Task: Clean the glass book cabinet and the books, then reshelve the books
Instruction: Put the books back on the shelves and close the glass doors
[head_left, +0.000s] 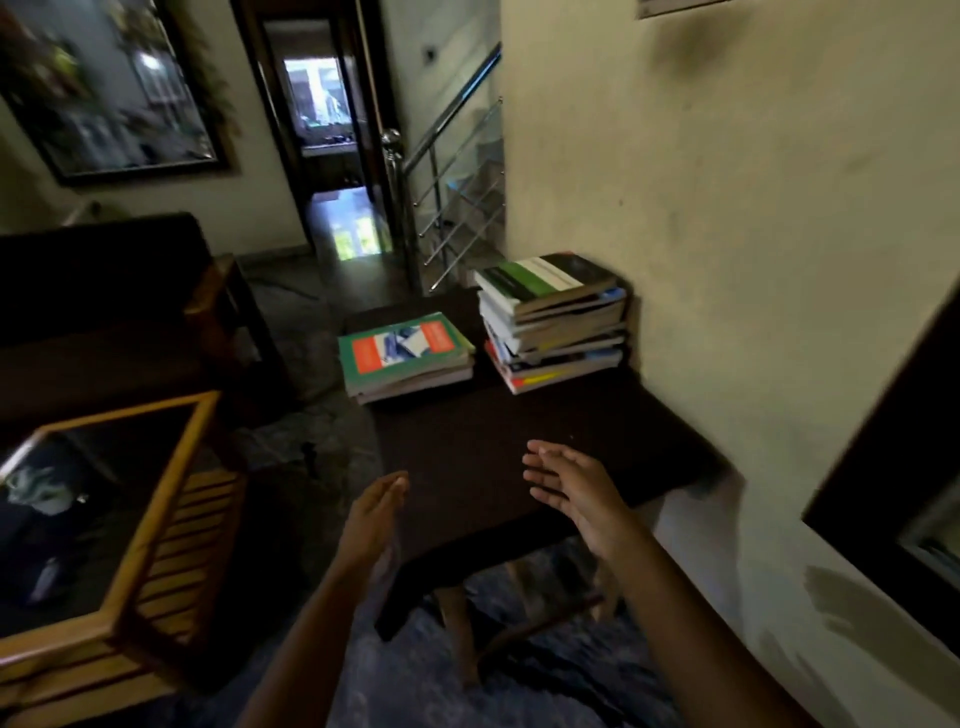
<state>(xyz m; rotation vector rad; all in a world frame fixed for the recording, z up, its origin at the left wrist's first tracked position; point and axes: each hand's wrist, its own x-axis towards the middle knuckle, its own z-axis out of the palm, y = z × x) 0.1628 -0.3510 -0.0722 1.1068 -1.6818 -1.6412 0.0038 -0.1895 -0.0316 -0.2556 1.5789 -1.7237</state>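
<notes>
While both the left hand and right hand hover flat-fingered and empty above the dark table, the book titles blur.

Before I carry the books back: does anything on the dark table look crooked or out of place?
Yes. The tall pile of books by the wall is stacked unevenly, its books turned at different angles. The short pile sits at the left edge of the table.
</notes>
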